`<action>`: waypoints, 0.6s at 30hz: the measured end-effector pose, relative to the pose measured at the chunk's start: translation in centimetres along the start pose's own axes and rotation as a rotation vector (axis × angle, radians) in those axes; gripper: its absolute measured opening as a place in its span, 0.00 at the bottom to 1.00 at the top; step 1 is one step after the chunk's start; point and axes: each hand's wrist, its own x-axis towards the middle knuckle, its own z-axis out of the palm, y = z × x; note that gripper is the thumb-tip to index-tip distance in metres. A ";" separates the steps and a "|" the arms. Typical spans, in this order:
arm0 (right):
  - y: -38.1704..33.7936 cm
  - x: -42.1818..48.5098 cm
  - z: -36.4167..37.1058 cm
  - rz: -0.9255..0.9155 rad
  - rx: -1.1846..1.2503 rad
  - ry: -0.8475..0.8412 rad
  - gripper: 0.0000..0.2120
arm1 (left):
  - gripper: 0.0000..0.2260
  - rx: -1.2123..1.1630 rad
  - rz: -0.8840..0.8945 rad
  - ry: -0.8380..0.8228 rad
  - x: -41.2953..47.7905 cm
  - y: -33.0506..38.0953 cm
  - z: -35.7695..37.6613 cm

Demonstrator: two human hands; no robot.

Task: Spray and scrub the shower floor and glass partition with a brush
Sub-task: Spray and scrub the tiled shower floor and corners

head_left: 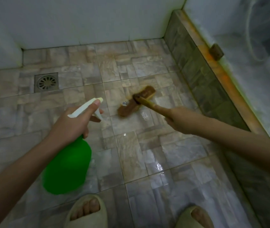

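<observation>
Fingers point(96, 119) of the left hand point(75, 124) clamp the green spray bottle point(66, 167), nozzle aimed near the scrub brush point(136, 101); right hand point(178, 117) fingers clamp its handle, bristles pressed to the shower floor point(131, 153)

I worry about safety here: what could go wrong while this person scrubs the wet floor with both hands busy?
1. The floor shines wet near the slippers, so a slip seems possible. The left hand grips the spray bottle and the right hand grips the brush, leaving none free to catch a fall.
2. The nozzle points roughly toward the brush, so spray may reach the bare right hand.
</observation>
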 end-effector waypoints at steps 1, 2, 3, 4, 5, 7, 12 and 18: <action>0.5 -2.0 0.2 0.008 -0.016 -0.036 0.35 | 0.16 -0.005 0.006 0.010 -0.3 -0.1 -0.2; 0.9 -4.7 0.7 0.022 -0.042 -0.083 0.34 | 0.16 -0.009 0.013 0.028 -0.6 -0.1 -0.4; 0.9 -7.5 1.4 0.046 -0.080 -0.149 0.33 | 0.17 -0.012 0.017 0.049 -0.8 -0.1 -0.6; 0.1 -9.9 1.5 0.095 -0.105 -0.233 0.32 | 0.18 -0.020 0.011 0.069 -1.1 -0.2 -0.8; -0.8 -11.4 1.7 0.131 -0.110 -0.288 0.32 | 0.20 -0.031 0.001 0.082 -1.3 -0.3 -0.9; -2.8 -10.4 1.5 0.092 -0.132 -0.300 0.34 | 0.23 -0.042 -0.014 0.087 -1.7 -0.5 -1.1; -6.7 3.2 0.2 -0.090 -0.073 0.022 0.33 | 0.31 -0.045 -0.040 0.155 -2.6 -1.7 -1.7; -5.4 -4.4 0.6 -0.020 -0.150 -0.118 0.32 | 0.16 -0.063 -0.052 0.235 -3.8 -2.6 -3.2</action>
